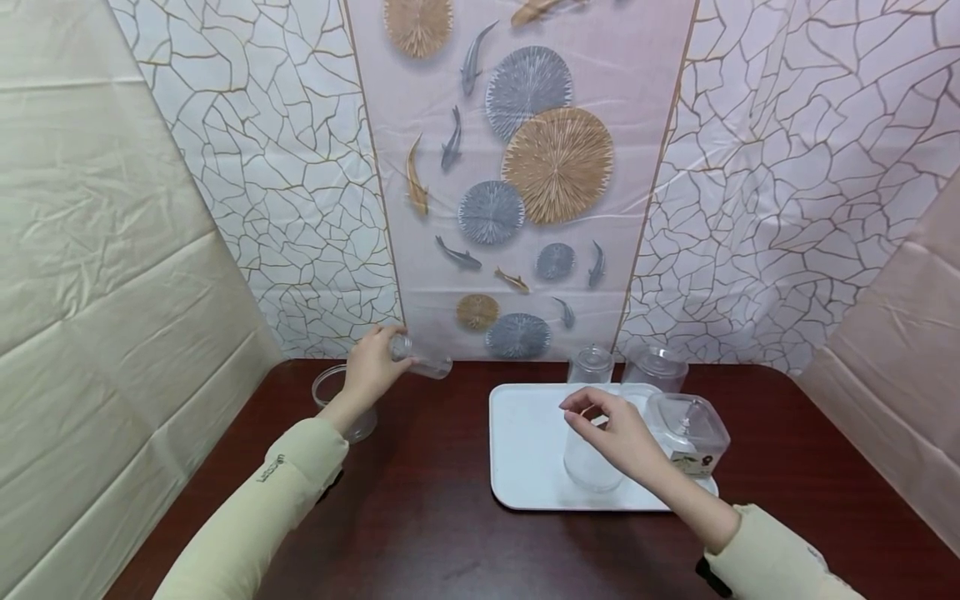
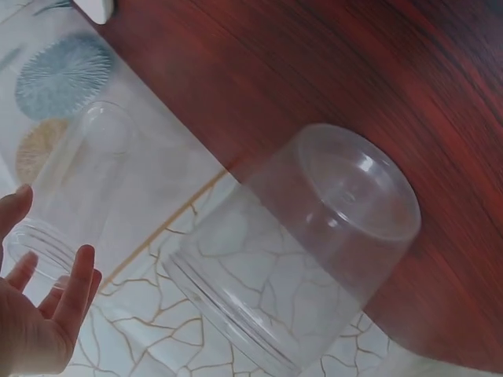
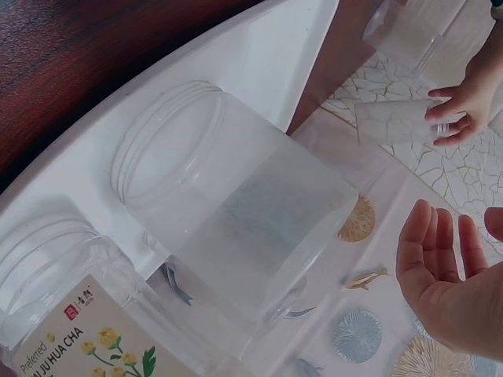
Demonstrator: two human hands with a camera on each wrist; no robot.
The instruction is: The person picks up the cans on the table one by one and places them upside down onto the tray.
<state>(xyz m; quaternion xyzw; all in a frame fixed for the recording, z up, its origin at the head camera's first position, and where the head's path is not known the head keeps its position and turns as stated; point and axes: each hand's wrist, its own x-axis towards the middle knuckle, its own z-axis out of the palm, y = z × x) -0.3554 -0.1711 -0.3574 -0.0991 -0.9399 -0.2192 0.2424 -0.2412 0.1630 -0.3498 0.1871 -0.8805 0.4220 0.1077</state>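
In the head view my left hand [image 1: 370, 364] holds a narrow clear plastic jar [image 1: 426, 358] by its threaded mouth. The jar is tilted well over, its base pointing right and slightly down. Beside that arm a wider clear jar [image 2: 291, 251] stands mouth up on the table, partly hidden by the forearm in the head view. My right hand [image 1: 613, 427], fingers loosely bent and holding nothing, hovers over the white tray [image 1: 525, 450]. Close by it, a cloudy clear jar [image 3: 236, 204] stands mouth down on the tray. A clear jar with a floral label [image 3: 102, 338] is next to that one.
Two more clear jars, a narrow one [image 1: 591, 364] and a wide one [image 1: 656, 367], stand along the tray's back side. The dark red wood table [image 1: 420, 500] ends at a patterned cloth backdrop [image 1: 322, 250], with cloth walls at both sides.
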